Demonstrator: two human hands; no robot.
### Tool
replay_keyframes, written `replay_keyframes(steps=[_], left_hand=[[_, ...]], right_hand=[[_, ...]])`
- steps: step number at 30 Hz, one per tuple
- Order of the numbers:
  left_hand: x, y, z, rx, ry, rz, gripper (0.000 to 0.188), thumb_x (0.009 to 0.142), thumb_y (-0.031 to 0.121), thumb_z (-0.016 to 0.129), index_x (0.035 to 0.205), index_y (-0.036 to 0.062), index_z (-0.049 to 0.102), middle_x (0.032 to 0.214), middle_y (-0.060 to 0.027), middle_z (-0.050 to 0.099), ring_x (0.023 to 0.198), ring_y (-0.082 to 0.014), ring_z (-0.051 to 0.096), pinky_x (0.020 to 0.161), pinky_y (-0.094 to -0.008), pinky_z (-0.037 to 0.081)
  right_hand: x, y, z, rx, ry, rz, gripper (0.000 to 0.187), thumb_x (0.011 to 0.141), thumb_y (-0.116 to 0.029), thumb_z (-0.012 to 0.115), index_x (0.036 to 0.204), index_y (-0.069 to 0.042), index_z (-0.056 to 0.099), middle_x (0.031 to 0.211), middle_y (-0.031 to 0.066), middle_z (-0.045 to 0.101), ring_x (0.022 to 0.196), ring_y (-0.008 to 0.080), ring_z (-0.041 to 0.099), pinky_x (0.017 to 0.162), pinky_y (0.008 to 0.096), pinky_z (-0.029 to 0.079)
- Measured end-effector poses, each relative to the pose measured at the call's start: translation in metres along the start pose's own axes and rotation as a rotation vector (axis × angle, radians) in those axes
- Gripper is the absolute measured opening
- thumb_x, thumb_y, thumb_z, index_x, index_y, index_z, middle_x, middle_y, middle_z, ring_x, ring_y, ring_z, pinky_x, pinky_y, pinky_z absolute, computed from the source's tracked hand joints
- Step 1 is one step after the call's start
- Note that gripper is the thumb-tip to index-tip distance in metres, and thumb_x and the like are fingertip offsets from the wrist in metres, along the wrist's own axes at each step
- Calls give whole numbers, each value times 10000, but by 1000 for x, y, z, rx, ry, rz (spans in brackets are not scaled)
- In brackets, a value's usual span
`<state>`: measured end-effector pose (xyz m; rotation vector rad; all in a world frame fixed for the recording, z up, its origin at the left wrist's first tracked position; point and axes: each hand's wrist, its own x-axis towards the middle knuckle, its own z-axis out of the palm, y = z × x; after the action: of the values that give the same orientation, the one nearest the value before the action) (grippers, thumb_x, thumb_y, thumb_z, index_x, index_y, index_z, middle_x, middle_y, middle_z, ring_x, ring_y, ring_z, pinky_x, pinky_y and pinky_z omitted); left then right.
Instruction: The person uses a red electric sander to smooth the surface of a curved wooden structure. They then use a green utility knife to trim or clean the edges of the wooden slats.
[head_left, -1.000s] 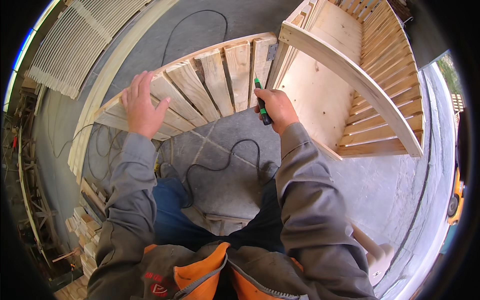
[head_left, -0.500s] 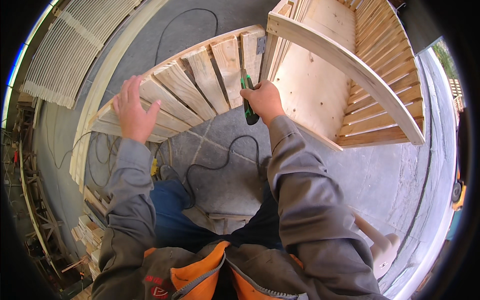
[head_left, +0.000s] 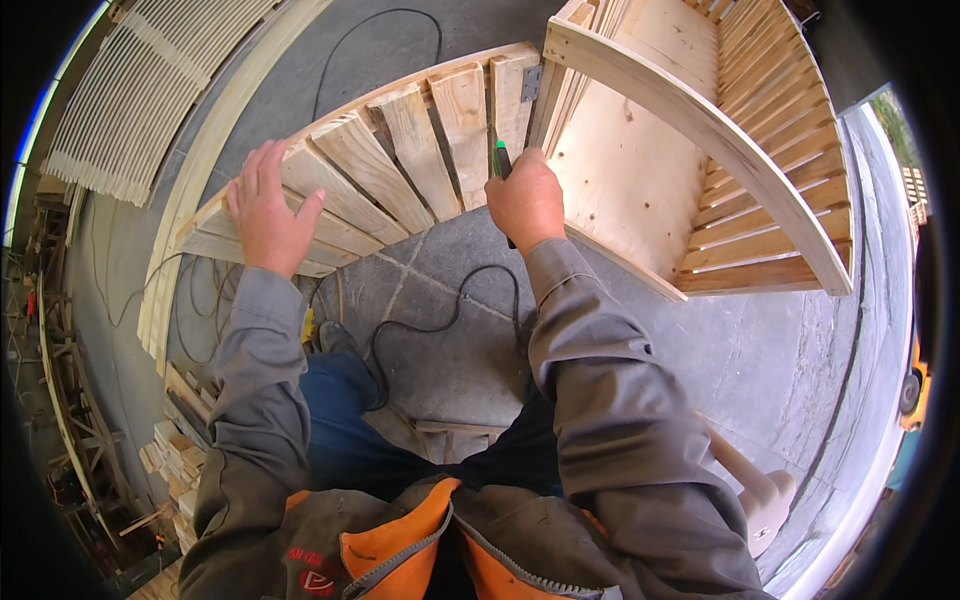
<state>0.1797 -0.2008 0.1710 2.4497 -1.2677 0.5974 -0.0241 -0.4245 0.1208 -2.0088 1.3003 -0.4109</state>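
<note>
My right hand (head_left: pixel 527 200) is closed round a utility knife (head_left: pixel 502 155), with mostly its green and black front end showing above my fist. Its blade is not clearly visible. The fist is close to the hinged end of a slatted wooden panel (head_left: pixel 410 150), by the last slats. At the panel's other end my left hand (head_left: pixel 272 210) lies on the slats, thumb apart and fingers stretched toward the curved top edge. A metal hinge (head_left: pixel 531 84) joins the panel to a large wooden box (head_left: pixel 625 150) with a slatted side and a curved rail (head_left: pixel 700 130).
A dark cable (head_left: pixel 460 300) winds over the grey floor between my feet. Stacked slats (head_left: pixel 130 80) and a long pale board (head_left: pixel 190 190) lie at the left. Wood offcuts (head_left: pixel 180 465) are piled lower left. A beige object (head_left: pixel 765 500) stands by my right elbow.
My right hand has turned, so the utility knife that showed along its length is now mostly hidden in the fist. My left hand stays on the panel, almost unmoved.
</note>
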Motion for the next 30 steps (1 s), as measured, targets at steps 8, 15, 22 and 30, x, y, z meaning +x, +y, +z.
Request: replay_keyframes(steps=[8,15,22,30], left_hand=[[-2,2,1,7,-9,-9,770,790,255,786,1460,136,427,1502,-104,443,1444,-304,344,1185,-581,174],[0,3,-2,-2,0,-15,752,781,243,789,1438,127,443,1485,-93,455,1425,-301,363,1175,-580,189],[-1,2,-1,-9,24,0,736,784,258,787,1426,119,456,1478,-101,463,1418,-305,370,1170,-560,191],[-2,1,0,-3,32,5,740,782,274,792,1427,122,462,1471,-107,469,1415,-311,373,1168,-555,197]], right_hand=[[8,1,21,-71,37,-129,211,834,-115,596,972,40,628,954,285,686,919,457,662,821,505,533],[12,6,18,-72,9,-162,198,837,-93,587,965,47,643,952,278,686,916,453,666,821,505,539],[10,2,19,-38,64,-197,192,824,-109,610,937,43,642,932,273,680,893,448,662,802,511,532],[19,10,25,-93,93,-236,291,798,-154,626,1017,28,685,867,274,686,852,440,661,769,474,523]])
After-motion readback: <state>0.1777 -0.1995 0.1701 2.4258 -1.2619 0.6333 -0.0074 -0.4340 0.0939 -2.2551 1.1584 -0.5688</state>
